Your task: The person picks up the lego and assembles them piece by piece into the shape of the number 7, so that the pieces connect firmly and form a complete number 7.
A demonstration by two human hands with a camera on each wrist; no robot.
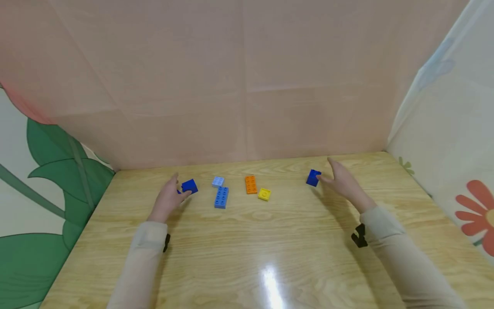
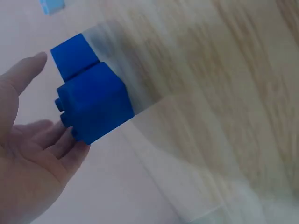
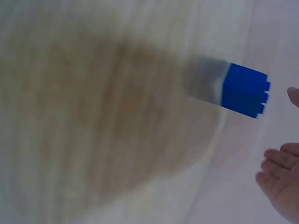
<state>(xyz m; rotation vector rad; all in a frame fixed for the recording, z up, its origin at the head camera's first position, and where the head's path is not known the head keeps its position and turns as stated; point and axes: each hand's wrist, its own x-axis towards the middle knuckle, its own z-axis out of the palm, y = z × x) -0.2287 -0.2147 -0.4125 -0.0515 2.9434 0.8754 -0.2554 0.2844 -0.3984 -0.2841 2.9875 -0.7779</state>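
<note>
My left hand [image 1: 168, 198] is at two dark blue toy building blocks [image 1: 190, 186] on the left of the table. In the left wrist view, the larger block [image 2: 100, 102] has its studs facing the palm, with fingertips right at its edge. The smaller block [image 2: 74, 56] sits against it, and the thumb is held apart from both. My right hand [image 1: 342, 182] reaches beside another dark blue block [image 1: 313, 178] on the right. That block [image 3: 243, 89] shows its studs toward the spread thumb and fingers [image 3: 278, 170] in the right wrist view, with a gap between.
Between the hands lie a light blue block [image 1: 218, 182], a longer medium-blue block [image 1: 221, 198], an orange block [image 1: 251, 184] and a yellow block [image 1: 264, 194]. The wooden table [image 1: 247, 244] ends at a pinkish cloth backdrop [image 1: 243, 107]. A patterned sheet [image 1: 455, 141] borders the right side.
</note>
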